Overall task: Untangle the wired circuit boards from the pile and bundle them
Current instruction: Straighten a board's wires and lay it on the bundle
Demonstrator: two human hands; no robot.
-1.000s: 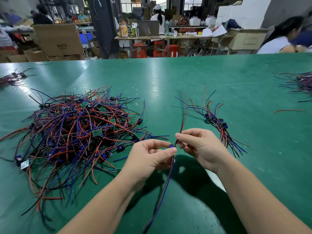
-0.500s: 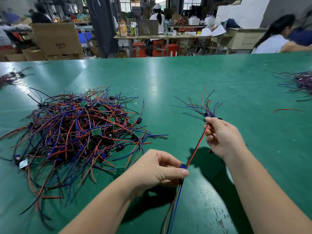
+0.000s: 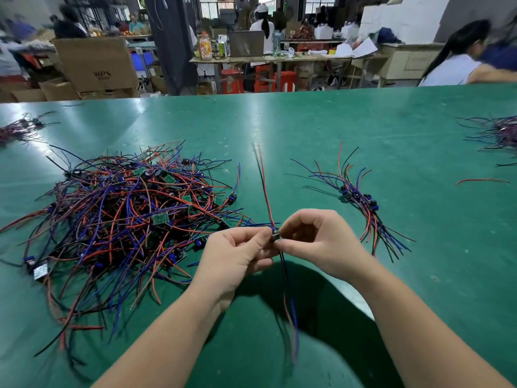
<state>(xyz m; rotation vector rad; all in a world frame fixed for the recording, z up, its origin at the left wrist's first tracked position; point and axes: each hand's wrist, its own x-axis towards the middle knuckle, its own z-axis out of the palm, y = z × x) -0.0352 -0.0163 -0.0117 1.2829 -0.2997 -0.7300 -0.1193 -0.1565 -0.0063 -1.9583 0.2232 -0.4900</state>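
Pile (image 3: 126, 219) left, bundle (image 3: 361, 200) right — left hand (image 3: 237, 259) and right hand (image 3: 316, 242) meet between them, both pinching one board (image 3: 274, 237) (wires (image 3: 265, 191) blurred); earlier they were apart.

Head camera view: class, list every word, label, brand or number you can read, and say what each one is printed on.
"BPS", as best it reads: on the front of the big cardboard box; the smaller line beneath it is too blurred to read.
The bottle has a coloured label, too blurred to read.
The circuit boards carry markings too small to read.
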